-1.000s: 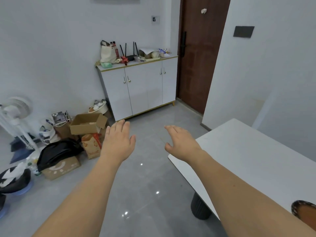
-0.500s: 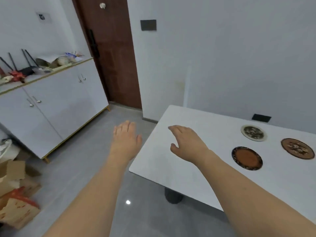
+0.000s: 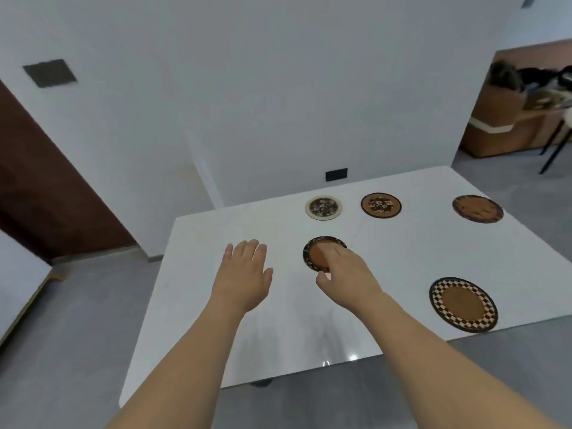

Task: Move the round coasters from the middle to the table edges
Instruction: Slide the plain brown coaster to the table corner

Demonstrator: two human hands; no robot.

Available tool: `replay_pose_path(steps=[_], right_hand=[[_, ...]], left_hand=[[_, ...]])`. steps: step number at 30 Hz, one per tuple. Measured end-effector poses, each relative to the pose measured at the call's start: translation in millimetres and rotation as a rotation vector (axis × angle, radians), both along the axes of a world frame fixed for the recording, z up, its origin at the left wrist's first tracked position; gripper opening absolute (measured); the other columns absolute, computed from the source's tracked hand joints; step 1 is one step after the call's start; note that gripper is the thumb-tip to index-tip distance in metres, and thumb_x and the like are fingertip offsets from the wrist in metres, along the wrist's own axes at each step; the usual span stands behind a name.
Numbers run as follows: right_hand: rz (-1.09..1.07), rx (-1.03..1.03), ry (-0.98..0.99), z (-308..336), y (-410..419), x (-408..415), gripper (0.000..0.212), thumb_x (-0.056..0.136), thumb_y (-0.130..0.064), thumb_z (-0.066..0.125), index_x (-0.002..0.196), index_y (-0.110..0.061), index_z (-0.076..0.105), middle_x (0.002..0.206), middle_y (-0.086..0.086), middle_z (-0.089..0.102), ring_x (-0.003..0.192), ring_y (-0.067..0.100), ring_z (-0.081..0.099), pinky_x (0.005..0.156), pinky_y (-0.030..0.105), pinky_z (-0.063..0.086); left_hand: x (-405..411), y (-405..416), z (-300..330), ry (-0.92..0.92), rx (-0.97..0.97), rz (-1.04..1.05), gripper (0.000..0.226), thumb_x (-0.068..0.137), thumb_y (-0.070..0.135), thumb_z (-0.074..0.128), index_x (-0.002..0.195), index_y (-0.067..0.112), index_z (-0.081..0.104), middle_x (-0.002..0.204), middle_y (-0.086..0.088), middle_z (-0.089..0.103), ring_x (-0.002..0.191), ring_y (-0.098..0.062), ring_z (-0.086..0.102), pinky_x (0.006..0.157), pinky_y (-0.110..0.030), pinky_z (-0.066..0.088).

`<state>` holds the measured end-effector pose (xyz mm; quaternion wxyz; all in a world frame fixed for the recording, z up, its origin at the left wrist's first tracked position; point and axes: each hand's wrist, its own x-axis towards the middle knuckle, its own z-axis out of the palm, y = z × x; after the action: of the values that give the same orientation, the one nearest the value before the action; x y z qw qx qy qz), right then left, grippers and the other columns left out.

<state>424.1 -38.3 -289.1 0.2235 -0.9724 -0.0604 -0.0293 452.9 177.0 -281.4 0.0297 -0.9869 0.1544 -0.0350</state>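
Swinging round from the doorway, the view now shows five coasters on the bench, the right hand reaching fingers-apart over the nearest brown coaster, not yet clamped, left hand open alongside.

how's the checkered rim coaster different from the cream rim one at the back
The round brown coaster with the black-and-cream checkered rim looks larger and has a plain centre; the round cream-rimmed coaster has a dark floral centre. The checkered one lies near the table's front edge, the cream one towards the wall. Both lie flat, untouched.

White table; brown coaster dark-rimmed, another checkered black and cream
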Motion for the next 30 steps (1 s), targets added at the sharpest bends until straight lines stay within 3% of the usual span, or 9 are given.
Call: replay_pose_path(steps=[7, 11, 14, 16, 20, 23, 25, 30], right_hand=[[-0.278, 0.245, 0.152, -85, -49, 46, 0.058, 0.091, -0.022, 0.047, 0.146, -0.013, 0.031, 0.151, 0.003, 0.032, 0.135, 0.023, 0.032, 0.11, 0.034, 0.031], [-0.405, 0.289, 0.135, -166, -68, 111, 0.052, 0.091, -0.022, 0.048, 0.14, -0.009, 0.038, 0.146, 0.008, 0.037, 0.13, 0.026, 0.036, 0.106, 0.035, 0.034], [-0.516, 0.209, 0.114, -224, -83, 156, 0.049, 0.093, -0.028, 0.046, 0.136, -0.005, 0.041, 0.143, 0.013, 0.04, 0.128, 0.029, 0.037, 0.104, 0.037, 0.031], [-0.544, 0.045, 0.104, -257, -91, 176, 0.053, 0.094, -0.033, 0.04, 0.139, -0.005, 0.038, 0.148, 0.013, 0.035, 0.133, 0.03, 0.031, 0.11, 0.041, 0.024], [-0.604, -0.184, -0.053, -274, -89, 187, 0.058, 0.091, -0.042, 0.036, 0.139, -0.009, 0.038, 0.144, 0.008, 0.039, 0.129, 0.03, 0.034, 0.108, 0.047, 0.024], [-0.558, -0.148, -0.105, -273, -74, 169, 0.056, 0.09, -0.042, 0.037, 0.14, -0.015, 0.04, 0.145, 0.006, 0.04, 0.131, 0.029, 0.032, 0.109, 0.047, 0.023], [-0.563, -0.104, 0.151, -290, -101, 208, 0.055, 0.09, -0.042, 0.038, 0.14, -0.018, 0.04, 0.146, 0.003, 0.04, 0.131, 0.027, 0.031, 0.11, 0.047, 0.022], [-0.531, -0.1, 0.039, -296, -96, 195, 0.051, 0.09, -0.037, 0.042, 0.139, -0.021, 0.043, 0.136, -0.001, 0.049, 0.126, 0.024, 0.038, 0.108, 0.044, 0.025]], left_hand=[[85, -58, -59, 0.126, -0.052, -0.116, 0.055, 0.099, 0.038, 0.039, 0.146, 0.01, 0.037, 0.153, -0.007, 0.038, 0.142, -0.024, 0.031, 0.121, -0.042, 0.018], [167, -96, -138, 0.22, -0.265, -0.018, 0.056, 0.1, 0.036, 0.042, 0.146, 0.004, 0.037, 0.153, -0.012, 0.037, 0.142, -0.026, 0.03, 0.12, -0.037, 0.021], [216, -125, -203, 0.298, -0.416, 0.076, 0.057, 0.099, 0.037, 0.042, 0.145, 0.004, 0.037, 0.152, -0.012, 0.037, 0.141, -0.028, 0.029, 0.119, -0.039, 0.025], [234, -138, -241, 0.285, -0.415, 0.067, 0.055, 0.099, 0.038, 0.042, 0.142, 0.004, 0.041, 0.151, -0.011, 0.039, 0.14, -0.028, 0.031, 0.118, -0.041, 0.025], [231, -144, -270, 0.031, -0.393, 0.063, 0.058, 0.097, 0.042, 0.038, 0.146, 0.011, 0.039, 0.152, -0.005, 0.038, 0.143, -0.023, 0.029, 0.122, -0.044, 0.017], [211, -126, -275, -0.042, -0.438, 0.031, 0.057, 0.094, 0.041, 0.044, 0.144, 0.014, 0.041, 0.149, -0.003, 0.042, 0.14, -0.023, 0.032, 0.12, -0.046, 0.02], [254, -152, -302, 0.179, -0.429, 0.1, 0.054, 0.092, 0.038, 0.05, 0.141, 0.016, 0.043, 0.145, -0.002, 0.046, 0.137, -0.024, 0.036, 0.118, -0.049, 0.023], [237, -146, -301, 0.069, -0.553, 0.025, 0.047, 0.085, 0.028, 0.06, 0.129, 0.022, 0.046, 0.123, 0.003, 0.057, 0.115, -0.024, 0.05, 0.11, -0.051, 0.033]])
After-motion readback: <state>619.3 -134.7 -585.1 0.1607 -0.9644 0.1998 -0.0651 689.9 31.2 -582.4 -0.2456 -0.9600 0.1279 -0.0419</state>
